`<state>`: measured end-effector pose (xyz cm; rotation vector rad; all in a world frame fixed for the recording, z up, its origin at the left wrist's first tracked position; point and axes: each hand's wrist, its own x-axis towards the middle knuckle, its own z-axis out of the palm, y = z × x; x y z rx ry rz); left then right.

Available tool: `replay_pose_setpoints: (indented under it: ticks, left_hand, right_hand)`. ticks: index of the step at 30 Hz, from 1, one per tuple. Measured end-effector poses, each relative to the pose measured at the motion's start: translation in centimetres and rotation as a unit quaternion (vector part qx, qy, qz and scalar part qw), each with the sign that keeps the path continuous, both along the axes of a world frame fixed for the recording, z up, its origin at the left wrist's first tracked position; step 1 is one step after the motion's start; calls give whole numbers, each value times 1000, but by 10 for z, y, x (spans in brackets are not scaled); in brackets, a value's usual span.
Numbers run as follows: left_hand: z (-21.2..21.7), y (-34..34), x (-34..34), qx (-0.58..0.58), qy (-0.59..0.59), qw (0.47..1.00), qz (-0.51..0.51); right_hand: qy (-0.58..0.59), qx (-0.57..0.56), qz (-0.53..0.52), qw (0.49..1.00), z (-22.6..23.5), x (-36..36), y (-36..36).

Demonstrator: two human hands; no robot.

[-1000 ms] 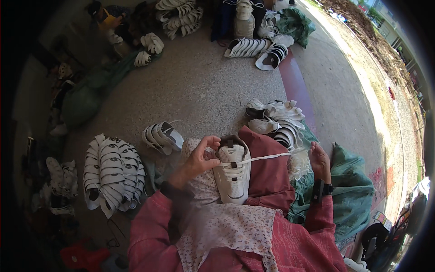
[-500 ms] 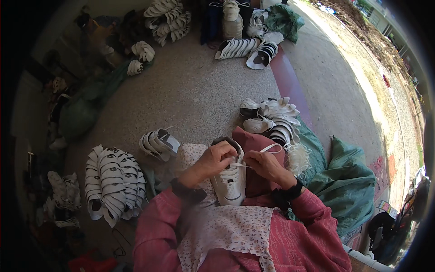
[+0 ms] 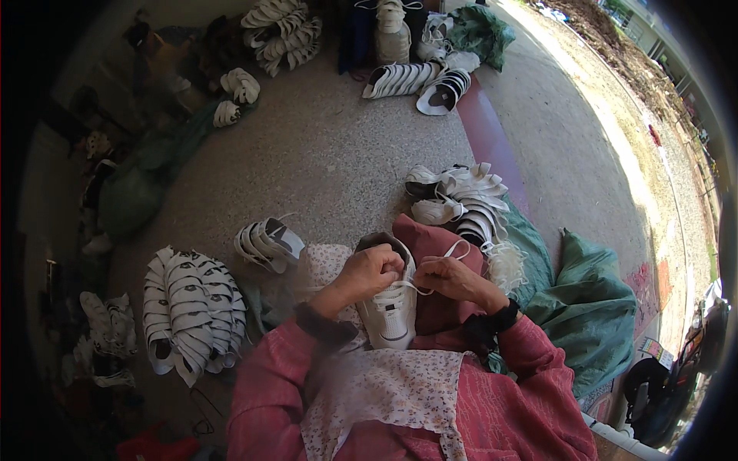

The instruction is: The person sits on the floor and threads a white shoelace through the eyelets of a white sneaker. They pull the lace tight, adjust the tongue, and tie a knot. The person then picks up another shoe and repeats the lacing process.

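A white shoe upper with a grey lining lies on my lap, toe toward me. Closed and curled over the left side of its opening is my left hand; what its fingertips pinch is hidden. My right hand, just right of the opening, pinches a white shoelace. One end of the lace loops above that hand, while another stretch runs from the upper's eyelets toward the fingers. Under the upper are a floral apron and dark red cloth.
Stacks of white shoe uppers stand at my left, with a smaller bunch nearer. More uppers and a bundle of white laces lie at right beside green sacks. Further uppers are across the floor.
My right hand has moved slightly right and tilted, and the lace above it now forms a rounder loop. The left hand has shifted only a little on the upper.
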<state>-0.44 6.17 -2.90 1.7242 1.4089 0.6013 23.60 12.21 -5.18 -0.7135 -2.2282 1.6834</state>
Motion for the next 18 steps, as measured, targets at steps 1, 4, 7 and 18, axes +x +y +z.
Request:
replay_pose_setpoints:
  ticks: [1, 4, 7, 18]
  left_hand:
    - [-4, 0, 2, 21, 18, 1000, -7]
    - [-2, -2, 4, 42, 36, 998, -16]
    - [6, -3, 3, 12, 35, 999, -12]
    - [2, -3, 4, -1, 26, 1000, 6]
  right_hand:
    - [9, -34, -2, 999, 0, 0, 1]
    - [8, -131, -57, 990, 2, -3, 3]
    - [-17, 58, -28, 998, 10, -8, 4]
    - [11, -128, -64, 990, -11, -10, -2]
